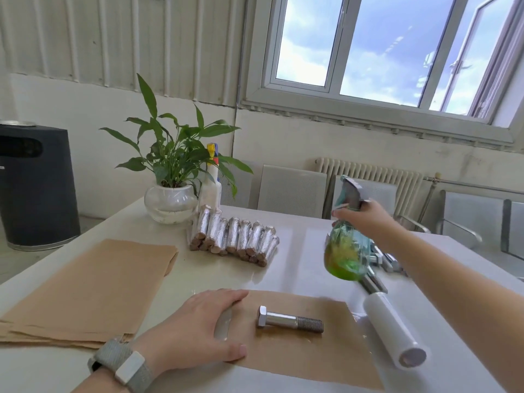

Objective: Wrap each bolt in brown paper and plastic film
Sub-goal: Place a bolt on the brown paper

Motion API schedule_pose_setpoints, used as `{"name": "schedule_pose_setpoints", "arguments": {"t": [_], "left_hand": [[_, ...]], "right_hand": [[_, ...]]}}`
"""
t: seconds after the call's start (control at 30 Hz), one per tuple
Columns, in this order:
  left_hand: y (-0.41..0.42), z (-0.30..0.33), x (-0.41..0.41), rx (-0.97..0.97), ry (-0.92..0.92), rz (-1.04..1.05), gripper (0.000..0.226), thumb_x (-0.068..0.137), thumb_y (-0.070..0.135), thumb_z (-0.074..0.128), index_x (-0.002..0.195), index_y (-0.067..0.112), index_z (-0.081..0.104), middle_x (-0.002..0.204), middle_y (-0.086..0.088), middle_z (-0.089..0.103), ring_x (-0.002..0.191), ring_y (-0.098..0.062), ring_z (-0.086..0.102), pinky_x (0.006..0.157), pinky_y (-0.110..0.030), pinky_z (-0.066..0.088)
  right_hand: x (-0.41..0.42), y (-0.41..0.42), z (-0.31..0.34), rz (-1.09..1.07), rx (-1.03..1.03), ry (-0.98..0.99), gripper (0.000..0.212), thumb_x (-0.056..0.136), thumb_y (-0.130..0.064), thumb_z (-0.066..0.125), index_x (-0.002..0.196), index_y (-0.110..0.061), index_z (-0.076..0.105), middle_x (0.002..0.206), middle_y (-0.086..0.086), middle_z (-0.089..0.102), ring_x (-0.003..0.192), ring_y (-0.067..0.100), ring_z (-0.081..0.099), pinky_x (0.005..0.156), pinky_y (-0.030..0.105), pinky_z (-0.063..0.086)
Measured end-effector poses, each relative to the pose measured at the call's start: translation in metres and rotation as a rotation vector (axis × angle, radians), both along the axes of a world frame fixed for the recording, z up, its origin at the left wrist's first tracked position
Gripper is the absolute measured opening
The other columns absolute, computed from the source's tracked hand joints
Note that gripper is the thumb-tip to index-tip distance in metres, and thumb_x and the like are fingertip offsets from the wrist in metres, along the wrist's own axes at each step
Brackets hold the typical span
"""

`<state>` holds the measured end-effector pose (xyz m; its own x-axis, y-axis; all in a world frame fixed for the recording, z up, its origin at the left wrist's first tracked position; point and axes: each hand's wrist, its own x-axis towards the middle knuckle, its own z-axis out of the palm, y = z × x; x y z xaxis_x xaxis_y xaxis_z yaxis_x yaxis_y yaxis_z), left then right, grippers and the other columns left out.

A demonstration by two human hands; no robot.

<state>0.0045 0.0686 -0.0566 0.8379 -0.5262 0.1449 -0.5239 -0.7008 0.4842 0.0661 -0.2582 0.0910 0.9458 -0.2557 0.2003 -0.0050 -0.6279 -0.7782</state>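
Note:
A steel hex bolt (289,320) lies on a sheet of brown paper (306,350) at the near edge of the table, head to the left. My left hand (198,324) rests flat on the paper's left edge, fingers straight. My right hand (365,215) grips the neck of a clear spray bottle (347,252) with green-yellow liquid, held in the air above the table right of centre. A white roll of plastic film (392,329) lies to the right of the paper. Behind the bottle sits a heap of bare bolts (382,262), partly hidden.
A stack of wrapped bolts (232,239) lies mid-table. Spare brown paper sheets (85,287) are piled at the left. A potted plant in a glass bowl (170,202) and a white spray bottle (211,182) stand at the back. Grey chairs (292,191) line the far side.

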Motion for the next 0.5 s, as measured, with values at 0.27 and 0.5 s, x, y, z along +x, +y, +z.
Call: {"name": "schedule_pose_setpoints", "arguments": {"t": [0.27, 0.5], "left_hand": [[0.003, 0.006, 0.002, -0.086, -0.039, -0.012, 0.084, 0.072, 0.069, 0.064, 0.145, 0.048, 0.029, 0.144, 0.04, 0.02, 0.135, 0.016, 0.02, 0.115, -0.016, 0.017], [0.002, 0.009, 0.002, -0.133, -0.095, 0.003, 0.062, 0.083, 0.055, 0.065, 0.139, 0.046, 0.039, 0.138, 0.039, 0.027, 0.128, 0.021, 0.025, 0.106, -0.003, 0.016]], "right_hand": [[0.053, -0.005, -0.055, -0.089, 0.114, -0.089, 0.027, 0.083, -0.014, 0.068, 0.1, 0.006, 0.062, 0.076, 0.017, 0.059, 0.068, 0.02, 0.049, 0.057, 0.03, 0.037], [0.035, -0.005, -0.05, -0.043, 0.194, -0.059, 0.075, 0.08, -0.032, 0.08, 0.14, -0.007, 0.043, 0.128, 0.015, 0.058, 0.107, 0.024, 0.058, 0.078, 0.033, 0.05]]}}
